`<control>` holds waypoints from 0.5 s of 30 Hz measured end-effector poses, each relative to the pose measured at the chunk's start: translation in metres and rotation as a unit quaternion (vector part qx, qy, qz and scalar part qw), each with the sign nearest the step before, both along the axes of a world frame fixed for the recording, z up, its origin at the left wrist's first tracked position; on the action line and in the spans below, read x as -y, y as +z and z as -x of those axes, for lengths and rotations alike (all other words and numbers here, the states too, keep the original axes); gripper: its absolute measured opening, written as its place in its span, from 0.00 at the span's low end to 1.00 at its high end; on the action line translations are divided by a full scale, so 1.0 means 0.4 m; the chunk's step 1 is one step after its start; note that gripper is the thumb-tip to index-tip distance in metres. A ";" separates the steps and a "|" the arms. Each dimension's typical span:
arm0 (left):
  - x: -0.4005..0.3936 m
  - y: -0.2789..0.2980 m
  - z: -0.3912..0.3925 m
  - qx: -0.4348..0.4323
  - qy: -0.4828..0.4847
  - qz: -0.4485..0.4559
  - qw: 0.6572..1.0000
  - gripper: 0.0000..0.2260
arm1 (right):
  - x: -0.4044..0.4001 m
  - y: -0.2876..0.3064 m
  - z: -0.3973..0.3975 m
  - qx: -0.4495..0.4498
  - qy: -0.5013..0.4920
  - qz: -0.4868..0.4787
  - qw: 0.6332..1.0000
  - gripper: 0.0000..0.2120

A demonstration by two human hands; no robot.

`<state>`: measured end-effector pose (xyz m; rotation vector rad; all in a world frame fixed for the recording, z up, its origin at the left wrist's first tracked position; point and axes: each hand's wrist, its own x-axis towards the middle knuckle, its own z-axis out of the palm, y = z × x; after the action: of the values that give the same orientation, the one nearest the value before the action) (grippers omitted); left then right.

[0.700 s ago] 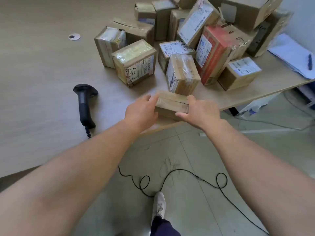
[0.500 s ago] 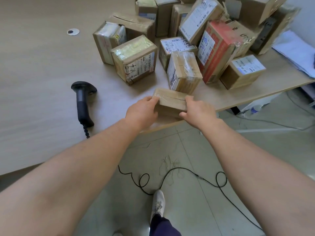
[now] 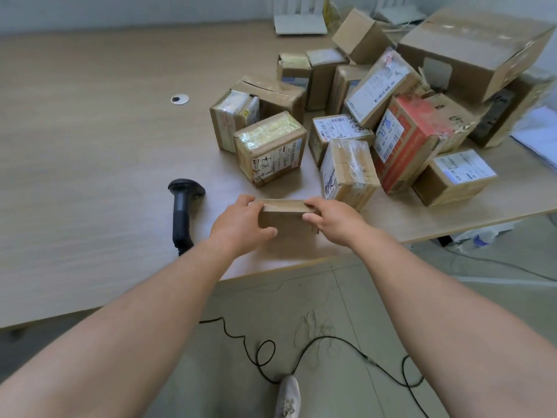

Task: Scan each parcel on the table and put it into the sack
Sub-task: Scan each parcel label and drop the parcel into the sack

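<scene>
Near the tabletop's (image 3: 90,176) front edge, your left hand (image 3: 238,226) and right hand (image 3: 333,220) grip a small plain brown cardboard parcel (image 3: 283,217) by its ends. The black handheld scanner (image 3: 182,211) lies just left. Behind, toward the right edge, taped cardboard boxes (image 3: 361,131) crowd together.

We have a single wide-angle view, worn on the head, looking forward and down. It sits close above both forearms, which reach away from us toward the near edge of the desk (image 3: 90,164). The far wall (image 3: 135,7) runs along the top of the frame, and the floor (image 3: 346,297) with one shoe (image 3: 288,398) fills the bottom.
</scene>
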<state>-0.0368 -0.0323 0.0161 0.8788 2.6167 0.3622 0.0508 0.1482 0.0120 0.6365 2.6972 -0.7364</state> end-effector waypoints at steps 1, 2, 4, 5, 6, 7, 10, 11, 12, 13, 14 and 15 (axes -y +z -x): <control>0.002 0.001 0.012 0.002 -0.012 0.006 1.000 0.31 | 0.000 0.002 0.014 -0.009 -0.021 0.016 1.000 0.21; 0.006 0.002 0.021 0.003 -0.024 0.014 1.000 0.33 | 0.000 0.002 0.029 -0.018 -0.046 0.027 0.998 0.21; 0.009 0.001 0.039 -0.016 -0.042 0.043 0.998 0.35 | 0.001 -0.001 0.057 -0.037 -0.087 0.029 0.995 0.20; 0.007 -0.001 0.046 -0.040 -0.049 0.063 0.996 0.34 | 0.003 -0.004 0.069 -0.046 -0.100 0.022 0.994 0.19; 0.004 -0.003 0.051 -0.069 -0.055 0.083 0.993 0.33 | 0.006 -0.008 0.080 -0.053 -0.107 0.015 0.993 0.19; 0.000 -0.006 0.056 -0.094 -0.060 0.101 0.989 0.32 | 0.009 -0.012 0.089 -0.059 -0.111 0.011 0.992 0.19; -0.010 -0.011 0.064 -0.118 -0.059 0.111 0.985 0.28 | 0.015 -0.019 0.107 -0.073 -0.116 0.009 0.991 0.19; -0.012 -0.012 0.066 -0.109 -0.053 0.100 0.988 0.27 | 0.013 -0.019 0.110 -0.075 -0.116 0.010 0.990 0.19; -0.012 -0.011 0.065 -0.095 -0.040 0.084 0.991 0.26 | 0.011 -0.017 0.113 -0.076 -0.116 0.011 0.990 0.19; -0.010 -0.009 0.065 -0.078 -0.020 0.065 0.995 0.25 | 0.008 -0.014 0.116 -0.076 -0.118 0.012 0.990 0.20; -0.006 -0.008 0.066 -0.063 0.002 0.048 0.997 0.24 | 0.006 -0.010 0.118 -0.080 -0.122 0.012 0.989 0.21; 0.000 -0.005 0.067 -0.052 0.024 0.030 0.998 0.23 | 0.005 -0.005 0.121 -0.089 -0.127 0.012 0.988 0.21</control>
<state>-0.0635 -0.0322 0.0139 0.8378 2.7320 0.2551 0.0023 0.1461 0.0099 0.9648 2.7932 -0.9284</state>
